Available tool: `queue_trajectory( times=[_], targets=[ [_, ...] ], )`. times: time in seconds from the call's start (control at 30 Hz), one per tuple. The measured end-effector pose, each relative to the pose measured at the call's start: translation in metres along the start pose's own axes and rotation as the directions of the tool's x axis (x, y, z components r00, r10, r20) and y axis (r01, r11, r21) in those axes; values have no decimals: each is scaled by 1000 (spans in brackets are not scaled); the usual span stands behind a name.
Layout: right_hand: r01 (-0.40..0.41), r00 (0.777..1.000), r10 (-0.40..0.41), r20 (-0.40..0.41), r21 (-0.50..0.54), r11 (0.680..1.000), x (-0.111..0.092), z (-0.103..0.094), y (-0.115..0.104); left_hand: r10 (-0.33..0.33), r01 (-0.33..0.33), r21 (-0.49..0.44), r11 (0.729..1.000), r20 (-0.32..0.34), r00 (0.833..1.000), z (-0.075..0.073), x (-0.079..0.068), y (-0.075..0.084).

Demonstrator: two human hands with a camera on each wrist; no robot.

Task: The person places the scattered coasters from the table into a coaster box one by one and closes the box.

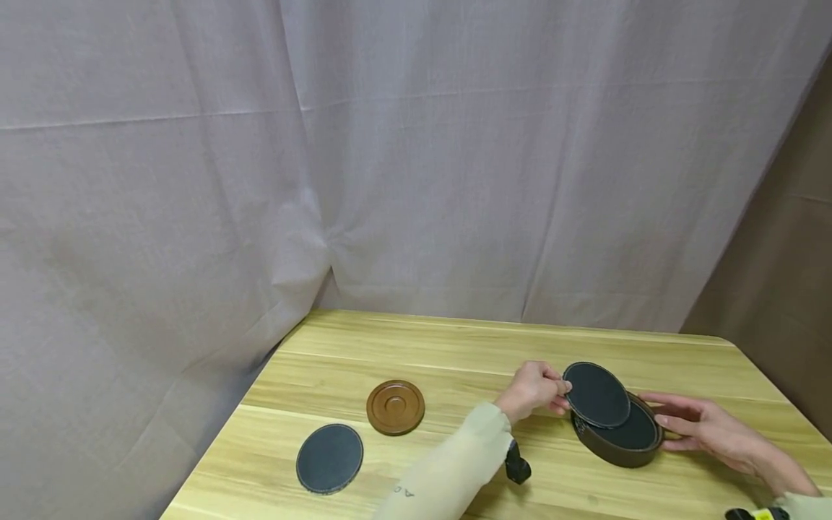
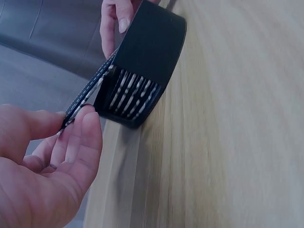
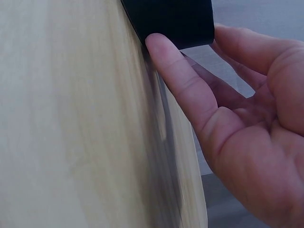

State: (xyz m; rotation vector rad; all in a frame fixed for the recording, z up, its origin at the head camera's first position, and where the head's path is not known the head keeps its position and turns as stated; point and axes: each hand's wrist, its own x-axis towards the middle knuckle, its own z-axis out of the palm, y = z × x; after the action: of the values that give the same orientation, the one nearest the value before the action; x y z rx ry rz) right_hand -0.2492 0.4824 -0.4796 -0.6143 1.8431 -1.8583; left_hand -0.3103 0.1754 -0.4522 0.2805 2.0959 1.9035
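My left hand (image 1: 536,388) pinches a round black coaster (image 1: 596,393) by its left edge, thumb on top and fingers underneath. The coaster is tilted over a round dark coaster holder (image 1: 611,451), overlapping its opening. In the left wrist view, the light stitched edges of several stacked coasters (image 2: 133,95) show through a slot in the holder's wall. My right hand (image 1: 711,431) grips the holder from its right side, its thumb at the rim. The right wrist view has fingertips against the holder's dark side (image 3: 175,21).
Left of my left arm, a brown round wooden coaster (image 1: 395,408) with a ringed centre lies on the wooden table (image 1: 455,347). Another black coaster (image 1: 329,458) lies nearer the front left. A grey curtain (image 1: 422,180) hangs behind the table's back edge.
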Motion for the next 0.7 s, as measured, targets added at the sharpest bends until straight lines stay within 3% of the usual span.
queue_trajectory(
  times=[0.23,0.4,0.53,0.7],
  targets=[
    [-1,1000,1,3,-9,1000,1,0,-1,-23,23,-18,1000,-35,999,11,-2,4],
    [-11,1000,11,5,-9,1000,2,0,-2,4,-4,-9,1000,-47,999,16,-4,1],
    [-10,1000,10,11,-8,1000,2,-1,-3,15,-16,106,994,8,1000,23,-10,-1],
    [-11,1000,11,23,14,1000,0,-1,-2,25,-26,305,952,9,1000,28,-16,-1]
  ],
)
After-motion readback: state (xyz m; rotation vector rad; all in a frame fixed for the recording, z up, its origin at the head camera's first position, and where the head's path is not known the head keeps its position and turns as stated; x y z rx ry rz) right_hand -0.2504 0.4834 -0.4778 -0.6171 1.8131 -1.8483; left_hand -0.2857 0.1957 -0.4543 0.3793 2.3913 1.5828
